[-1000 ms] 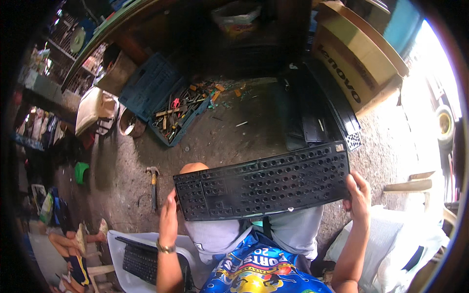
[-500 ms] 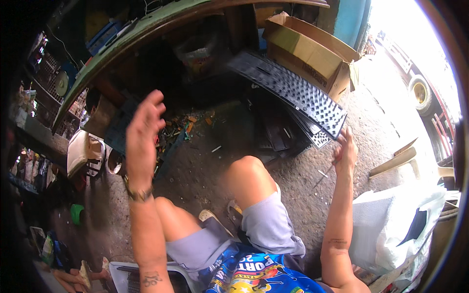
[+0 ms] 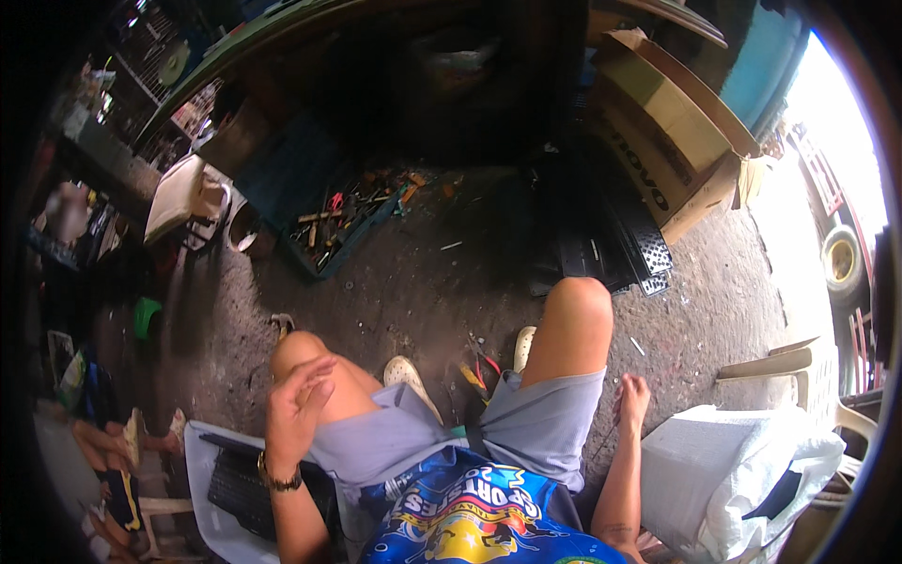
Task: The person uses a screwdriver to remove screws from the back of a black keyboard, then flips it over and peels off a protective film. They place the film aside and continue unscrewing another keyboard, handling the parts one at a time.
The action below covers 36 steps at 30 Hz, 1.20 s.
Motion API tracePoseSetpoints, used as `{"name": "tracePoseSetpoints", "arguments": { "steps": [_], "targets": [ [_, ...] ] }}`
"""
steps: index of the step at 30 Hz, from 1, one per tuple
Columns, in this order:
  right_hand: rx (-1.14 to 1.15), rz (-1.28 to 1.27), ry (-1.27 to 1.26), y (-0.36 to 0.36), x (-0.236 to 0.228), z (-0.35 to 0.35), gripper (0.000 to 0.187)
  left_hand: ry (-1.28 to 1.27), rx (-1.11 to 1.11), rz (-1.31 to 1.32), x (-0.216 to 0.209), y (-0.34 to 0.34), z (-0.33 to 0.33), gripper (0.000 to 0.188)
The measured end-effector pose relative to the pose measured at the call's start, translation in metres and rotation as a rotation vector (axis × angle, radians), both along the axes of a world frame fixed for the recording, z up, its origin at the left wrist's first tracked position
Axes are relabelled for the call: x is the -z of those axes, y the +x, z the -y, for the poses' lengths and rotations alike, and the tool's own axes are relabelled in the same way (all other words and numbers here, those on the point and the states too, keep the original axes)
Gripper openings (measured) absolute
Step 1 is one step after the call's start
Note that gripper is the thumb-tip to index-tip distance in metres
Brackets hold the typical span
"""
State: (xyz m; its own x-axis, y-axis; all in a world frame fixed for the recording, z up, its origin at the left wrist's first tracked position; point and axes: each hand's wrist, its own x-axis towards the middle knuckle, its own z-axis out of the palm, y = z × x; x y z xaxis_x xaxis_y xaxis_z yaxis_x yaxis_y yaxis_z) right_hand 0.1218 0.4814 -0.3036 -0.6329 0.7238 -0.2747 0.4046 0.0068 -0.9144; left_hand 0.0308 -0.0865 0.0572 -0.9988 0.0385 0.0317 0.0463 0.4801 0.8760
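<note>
Both grips are slack and empty: left hand (image 3: 299, 402) loosely spread, right hand (image 3: 634, 401) half-curled, both well apart from the cardboard box (image 3: 665, 141); black keyboard panels (image 3: 646, 246) lie just left of that box.

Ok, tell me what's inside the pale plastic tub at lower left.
Inside the pale plastic tub, a black plastic keyboard shows. The left forearm hides part of the interior, and whatever lies beneath the keyboard is covered.
</note>
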Motion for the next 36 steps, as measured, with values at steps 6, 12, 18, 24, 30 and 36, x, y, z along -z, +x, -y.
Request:
{"name": "tracePoseSetpoints", "arguments": {
  "steps": [6,12,18,24,30,36],
  "targets": [
    [-0.139,-0.174,0.354,-0.091,-0.206,-0.001,0.027,-0.288,0.183,-0.318,-0.025,0.003,-0.018,0.033],
    [-0.011,-0.703,0.453,-0.061,-0.393,0.031,0.036,-0.265,-0.032,-0.409,-0.033,0.026,0.027,0.027],
    [-0.413,-0.885,-0.116,-0.107,-0.389,0.137,0.039,-0.309,-0.465,-0.201,-0.013,0.067,0.138,0.031],
    [-0.563,-0.175,0.085,-0.141,-0.293,0.262,0.032,-0.684,-0.892,0.357,0.070,0.175,0.257,0.039],
    [-0.542,-0.156,0.152,-0.151,-0.302,0.262,0.031,-0.386,-1.178,0.318,0.129,0.246,0.223,0.033],
    [-0.579,-0.262,0.028,-0.219,-0.252,0.251,0.034,-0.280,-0.994,-0.146,0.064,0.109,0.148,0.029]
  ]
}}
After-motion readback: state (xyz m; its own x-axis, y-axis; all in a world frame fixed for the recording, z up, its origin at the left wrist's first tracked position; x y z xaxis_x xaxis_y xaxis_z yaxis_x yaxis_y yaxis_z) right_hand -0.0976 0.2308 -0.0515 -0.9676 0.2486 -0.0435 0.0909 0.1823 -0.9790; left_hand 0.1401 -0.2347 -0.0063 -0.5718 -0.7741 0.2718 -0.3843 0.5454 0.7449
